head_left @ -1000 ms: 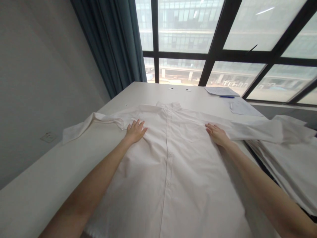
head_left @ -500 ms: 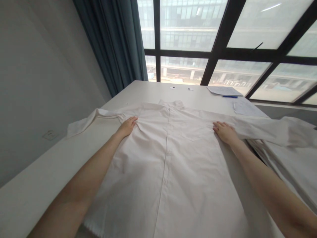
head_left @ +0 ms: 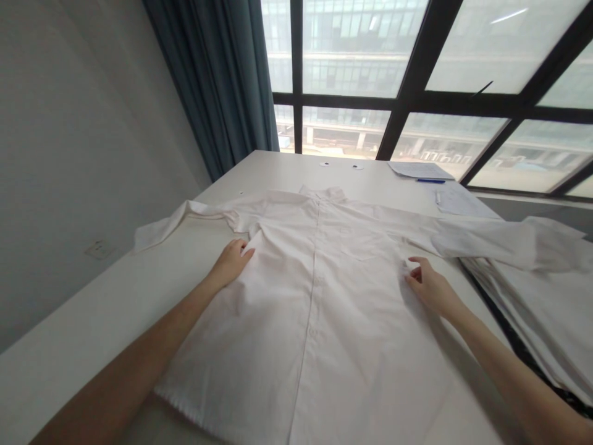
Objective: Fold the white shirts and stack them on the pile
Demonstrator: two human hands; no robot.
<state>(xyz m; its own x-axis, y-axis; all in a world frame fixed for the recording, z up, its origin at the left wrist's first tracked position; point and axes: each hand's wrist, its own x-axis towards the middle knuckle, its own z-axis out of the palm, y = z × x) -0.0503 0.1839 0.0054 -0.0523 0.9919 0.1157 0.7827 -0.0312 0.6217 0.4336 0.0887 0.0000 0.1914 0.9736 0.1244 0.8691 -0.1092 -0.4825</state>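
While both forearms reach in from the lower corners of the frame, we pinch the white shirt (head_left: 319, 296) at its two side edges. Our left hand (head_left: 230, 262), left of centre, closes thumb and fingers on a small raised fold of cloth just below the left armhole. Our right hand (head_left: 428, 285), right of centre, curls its fingers and nips the opposite side edge between thumb and forefinger.

We see the shirt lying flat and face up on the white table (head_left: 92, 321), filling the middle of the frame. Its long axis runs from the hem at the bottom edge to the collar (head_left: 324, 192) at upper centre, pointing toward the window (head_left: 398, 68). The button placket follows this axis. Both sleeves spread sideways, one toward the left wall, the other over a stack of white garments (head_left: 546, 309) at right. Papers (head_left: 419, 170) and a blue pen (head_left: 430, 181) lie beyond the collar.
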